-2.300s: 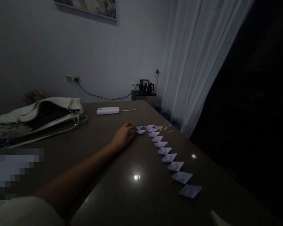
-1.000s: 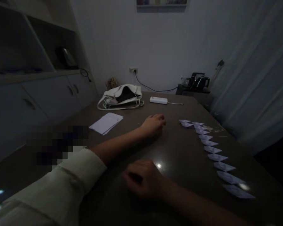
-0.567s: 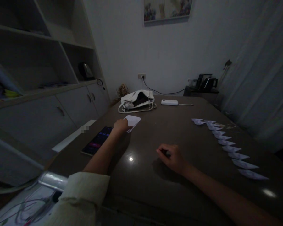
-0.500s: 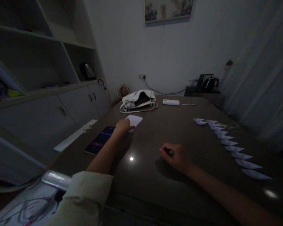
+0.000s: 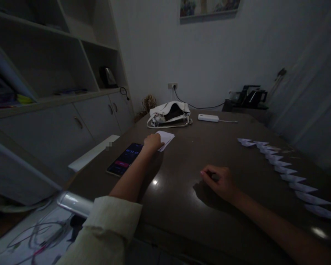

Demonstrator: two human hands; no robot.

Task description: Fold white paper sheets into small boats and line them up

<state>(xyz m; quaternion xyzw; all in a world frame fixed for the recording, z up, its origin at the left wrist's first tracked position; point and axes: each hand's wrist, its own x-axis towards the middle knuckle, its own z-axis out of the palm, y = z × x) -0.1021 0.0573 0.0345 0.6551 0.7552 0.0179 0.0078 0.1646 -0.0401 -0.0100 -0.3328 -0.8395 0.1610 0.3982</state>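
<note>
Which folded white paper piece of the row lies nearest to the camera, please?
The end piece, at the picture's right edge, to the right of the right hand. It is lowest in view; every other piece lies farther up the table.

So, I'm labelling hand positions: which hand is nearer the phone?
Left. The left hand is beside the far end of the phone, at the white paper sheets; the right hand is farther off to the right.
</note>
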